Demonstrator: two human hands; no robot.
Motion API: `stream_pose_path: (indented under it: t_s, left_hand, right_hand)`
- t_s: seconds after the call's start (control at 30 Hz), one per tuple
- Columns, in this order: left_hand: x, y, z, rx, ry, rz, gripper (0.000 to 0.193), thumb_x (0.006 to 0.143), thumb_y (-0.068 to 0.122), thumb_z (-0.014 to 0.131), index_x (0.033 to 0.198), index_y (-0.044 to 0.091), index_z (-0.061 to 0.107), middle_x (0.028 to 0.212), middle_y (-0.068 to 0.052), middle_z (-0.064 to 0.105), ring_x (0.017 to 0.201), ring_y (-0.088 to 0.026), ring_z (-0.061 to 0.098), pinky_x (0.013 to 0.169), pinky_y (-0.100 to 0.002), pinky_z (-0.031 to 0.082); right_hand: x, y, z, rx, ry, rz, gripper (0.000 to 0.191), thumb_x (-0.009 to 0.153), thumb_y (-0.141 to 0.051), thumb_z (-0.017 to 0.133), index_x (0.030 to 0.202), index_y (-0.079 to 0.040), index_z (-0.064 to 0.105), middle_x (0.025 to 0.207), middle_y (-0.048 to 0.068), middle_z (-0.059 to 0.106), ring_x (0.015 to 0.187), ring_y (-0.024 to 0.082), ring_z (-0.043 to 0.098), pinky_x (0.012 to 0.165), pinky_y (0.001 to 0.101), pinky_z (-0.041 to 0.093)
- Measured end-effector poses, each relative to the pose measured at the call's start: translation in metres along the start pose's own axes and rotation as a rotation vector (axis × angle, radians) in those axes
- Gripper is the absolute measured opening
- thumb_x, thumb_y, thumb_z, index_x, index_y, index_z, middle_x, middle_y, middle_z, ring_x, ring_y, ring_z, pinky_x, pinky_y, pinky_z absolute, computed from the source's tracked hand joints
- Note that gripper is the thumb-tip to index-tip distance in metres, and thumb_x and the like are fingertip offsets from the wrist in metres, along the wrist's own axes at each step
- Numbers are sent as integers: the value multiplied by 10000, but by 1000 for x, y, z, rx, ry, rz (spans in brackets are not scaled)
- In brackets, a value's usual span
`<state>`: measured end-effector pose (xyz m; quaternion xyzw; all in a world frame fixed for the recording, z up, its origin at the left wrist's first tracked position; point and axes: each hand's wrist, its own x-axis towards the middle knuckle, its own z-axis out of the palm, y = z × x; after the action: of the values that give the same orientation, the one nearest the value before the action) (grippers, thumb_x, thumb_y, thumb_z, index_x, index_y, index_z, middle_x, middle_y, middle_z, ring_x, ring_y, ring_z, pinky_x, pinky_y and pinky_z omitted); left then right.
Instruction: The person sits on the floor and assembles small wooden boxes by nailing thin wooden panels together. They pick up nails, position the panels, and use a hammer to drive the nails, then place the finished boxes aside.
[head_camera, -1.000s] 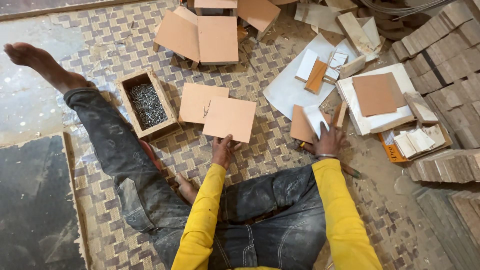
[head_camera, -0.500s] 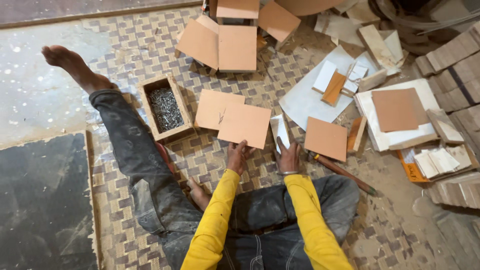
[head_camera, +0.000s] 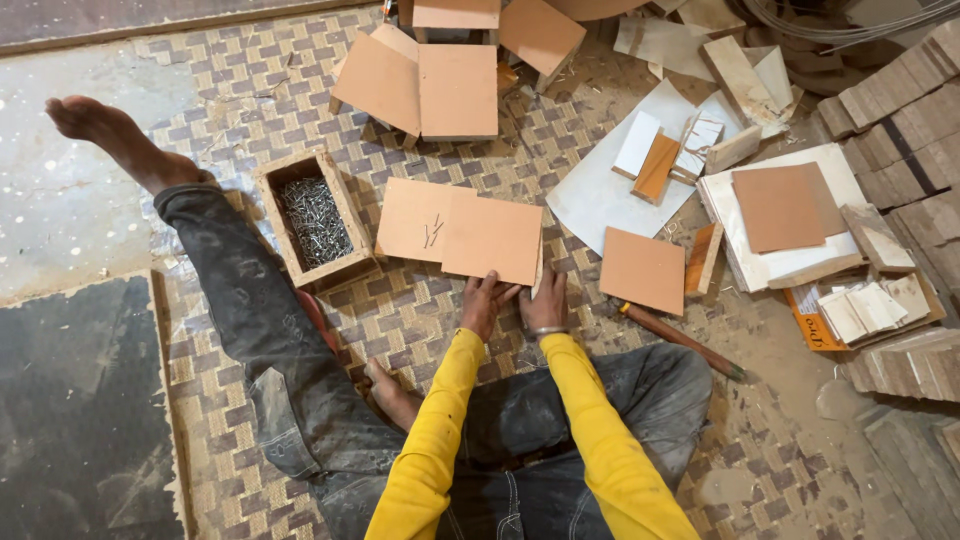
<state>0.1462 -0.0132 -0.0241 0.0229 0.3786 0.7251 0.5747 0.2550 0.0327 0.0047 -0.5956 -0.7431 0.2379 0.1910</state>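
Observation:
Two brown square boards lie side by side on the woven mat in front of me, the right board (head_camera: 495, 238) overlapping the left board (head_camera: 415, 218). My left hand (head_camera: 486, 302) grips the near edge of the right board. My right hand (head_camera: 548, 302) holds a small white-faced panel (head_camera: 539, 272) on its edge against that board's right side. A few loose nails (head_camera: 432, 232) rest on the left board.
An open wooden box of nails (head_camera: 315, 215) stands to the left by my outstretched leg. Another brown square board (head_camera: 643, 270) and a hammer handle (head_camera: 680, 340) lie to the right. Assembled box shapes (head_camera: 420, 90) stand further off; stacked panels (head_camera: 790, 215) and scraps fill the right.
My right hand has come left from the boards on the right, carrying the white-faced panel to the right board's side. My left hand has stayed at the board's near edge.

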Motion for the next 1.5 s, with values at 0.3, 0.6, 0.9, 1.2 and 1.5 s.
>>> stream_pose_path:
  t_s: [0.3,0.6,0.9,1.2,1.5]
  left_hand:
    - [-3,6,-7,60,21,-22,369,1042,130,492,1363,-36,424,1259,-267,629,1072,-360,712,905,-412,595]
    - [-6,-2,-9,47,-9,-14,374,1050,139,477,1385,-8,402,1239,-247,643,1050,-360,725,909,-449,644]
    - [-5,-11,3,65,16,36,422,1067,156,443,1447,17,323,1271,-252,621,1079,-364,706,912,-434,647]
    - [-8,-6,8,157,72,-3,471,1068,174,430,1491,43,269,1299,-240,619,1101,-344,709,912,-428,645]
    - [-2,-15,2,170,13,66,510,1062,170,458,1516,65,253,1320,-222,609,1127,-339,691,910,-435,630]
  right_hand:
    - [-10,2,-2,106,-71,13,908,756,-157,804,1535,-107,341,1280,224,433,1119,416,595,903,484,554]
    - [-14,8,14,24,114,-98,405,847,-157,753,1199,-43,592,1166,221,551,1032,452,618,865,521,527]
    - [-14,2,10,31,89,-51,454,842,-145,763,1248,-32,593,1153,225,550,1015,443,629,868,509,536]
    - [-18,18,6,176,51,-50,587,876,-189,752,1438,-157,583,1170,171,597,1042,349,650,894,411,550]
    - [-28,28,8,252,279,-252,402,970,-169,715,1367,-124,671,1165,173,691,1008,336,699,839,405,575]
